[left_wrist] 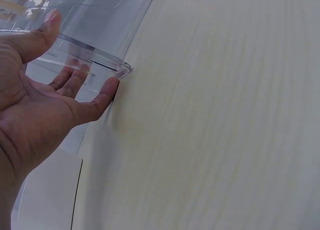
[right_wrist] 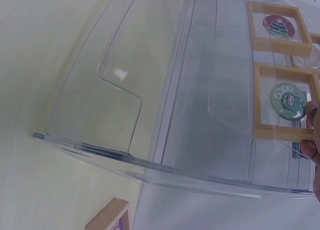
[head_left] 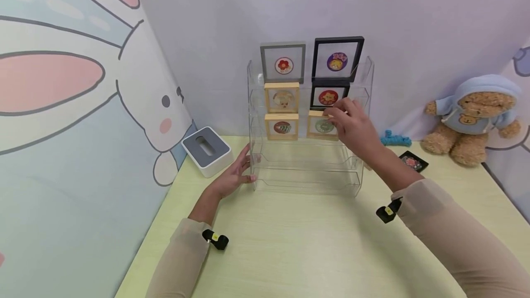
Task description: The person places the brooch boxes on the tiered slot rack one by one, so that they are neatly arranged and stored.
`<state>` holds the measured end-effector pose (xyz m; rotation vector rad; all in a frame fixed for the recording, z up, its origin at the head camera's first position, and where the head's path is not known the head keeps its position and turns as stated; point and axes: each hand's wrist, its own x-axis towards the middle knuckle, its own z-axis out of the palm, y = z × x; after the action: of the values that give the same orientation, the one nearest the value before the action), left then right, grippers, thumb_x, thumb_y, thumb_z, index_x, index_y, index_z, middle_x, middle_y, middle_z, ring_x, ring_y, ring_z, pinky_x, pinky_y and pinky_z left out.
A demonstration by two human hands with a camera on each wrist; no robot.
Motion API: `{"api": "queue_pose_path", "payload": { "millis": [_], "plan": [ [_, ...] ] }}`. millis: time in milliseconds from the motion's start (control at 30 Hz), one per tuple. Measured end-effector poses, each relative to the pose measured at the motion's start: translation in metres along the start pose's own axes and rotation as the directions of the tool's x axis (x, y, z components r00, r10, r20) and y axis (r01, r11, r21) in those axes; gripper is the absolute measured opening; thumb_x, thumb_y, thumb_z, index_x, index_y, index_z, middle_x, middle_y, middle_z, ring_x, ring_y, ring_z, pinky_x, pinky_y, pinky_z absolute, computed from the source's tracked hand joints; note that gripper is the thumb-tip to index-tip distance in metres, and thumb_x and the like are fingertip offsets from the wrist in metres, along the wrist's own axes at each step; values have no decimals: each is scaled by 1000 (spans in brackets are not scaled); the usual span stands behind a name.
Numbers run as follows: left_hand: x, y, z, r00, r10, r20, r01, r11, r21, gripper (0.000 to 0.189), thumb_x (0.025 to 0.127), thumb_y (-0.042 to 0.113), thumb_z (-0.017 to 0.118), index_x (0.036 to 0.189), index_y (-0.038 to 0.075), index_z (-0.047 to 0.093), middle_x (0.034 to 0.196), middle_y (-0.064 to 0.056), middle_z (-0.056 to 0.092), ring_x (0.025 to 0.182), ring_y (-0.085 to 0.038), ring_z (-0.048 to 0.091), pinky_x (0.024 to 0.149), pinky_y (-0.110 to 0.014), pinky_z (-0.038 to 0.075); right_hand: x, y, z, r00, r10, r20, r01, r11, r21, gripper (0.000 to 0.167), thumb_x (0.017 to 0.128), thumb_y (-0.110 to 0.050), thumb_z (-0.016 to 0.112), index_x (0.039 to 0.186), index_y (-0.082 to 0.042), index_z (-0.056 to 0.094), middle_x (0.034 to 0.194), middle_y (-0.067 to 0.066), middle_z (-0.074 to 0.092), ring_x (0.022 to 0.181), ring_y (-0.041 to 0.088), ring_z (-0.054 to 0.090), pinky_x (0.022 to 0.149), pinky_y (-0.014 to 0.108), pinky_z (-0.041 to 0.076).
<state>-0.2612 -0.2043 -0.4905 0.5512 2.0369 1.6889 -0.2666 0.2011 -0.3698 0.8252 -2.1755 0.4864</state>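
Note:
A clear acrylic tiered rack stands on the table and holds several small picture frames. On its third tier, my right hand pinches the upper corner of a light wooden frame with a round green badge inside. To its left sits another wooden frame with a red and green badge. My left hand rests against the rack's left side, fingers spread; in the left wrist view a fingertip touches the rack's corner. Higher up are a wooden frame, a small black frame, a grey frame and a larger black frame.
A white tissue box with a grey top stands left of the rack. On the right are a teddy bear in a blue hoodie, a blue object and a dark frame lying flat. A wooden frame lies beside the rack.

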Motion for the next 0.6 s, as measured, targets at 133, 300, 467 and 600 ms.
{"api": "queue_pose_path", "payload": {
  "millis": [133,300,467,600],
  "plan": [
    [0,0,0,1000,-5,-1,5,1000,4,115,103,2,72,177,47,-3,182,-15,23,174,-39,14,134,-68,25,-1,3,-1,1000,-11,-27,12,1000,25,23,100,12,70,116,-3,77,111,20,67,93,38,53,75,46,51],
    [0,1,0,1000,-5,0,5,1000,10,115,103,1,72,177,46,-4,182,-16,22,174,-39,13,133,-68,27,-2,6,-3,1000,-7,-18,7,1000,27,22,100,10,73,117,-4,77,115,20,69,101,40,56,82,52,56],
    [1,0,0,1000,-7,2,7,1000,7,116,103,1,72,177,45,-5,182,-16,20,174,-39,12,133,-67,28,-4,7,-9,999,-49,-9,49,999,-21,25,97,7,78,121,-2,76,120,24,70,106,44,56,86,53,57],
    [2,-1,-1,1000,-2,4,2,1000,6,116,103,0,72,177,46,-5,182,-16,21,174,-39,12,133,-67,28,-5,8,-17,998,-51,-33,51,999,-15,32,91,6,85,121,0,77,119,23,70,108,42,58,88,52,55]
  ]
}}
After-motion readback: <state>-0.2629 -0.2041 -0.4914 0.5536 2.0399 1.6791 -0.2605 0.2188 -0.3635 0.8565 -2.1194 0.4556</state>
